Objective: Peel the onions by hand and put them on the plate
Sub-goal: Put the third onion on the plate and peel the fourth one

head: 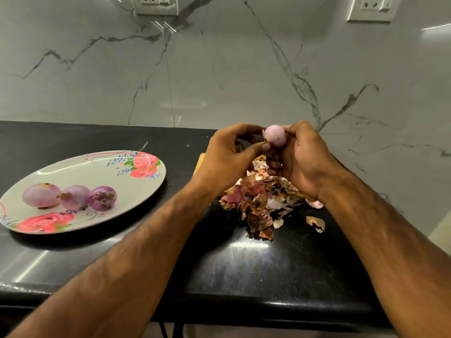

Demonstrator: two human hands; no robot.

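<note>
The black polished counter [244,264] meets a grey-veined marble backsplash [219,69] carrying two socket plates [156,4]. Both hands, left [227,162] and right [302,159], pinch one peeled onion [275,135] above the heap of skins [258,203]. Three peeled onions [73,197] lie on the floral plate [102,167].

A: Counter [244,264]?
B: Black stone, polished, glossy, fine speckle, glare streaks.
A: Wall [219,69]?
B: Marble-look slab, grey veins, smooth, shiny. Sockets [156,4] are white glossy plastic.
A: Plate [97,172]?
B: Smooth, glossy, printed roses; ceramic or melamine, can't tell.
A: Onions [73,197] on it?
B: Peeled, smooth, faint sheen, rough root ends. Held onion [275,135] same, smooth.
A: Peels [258,203]?
B: Dry, papery, crinkled, mostly matt brown.
</note>
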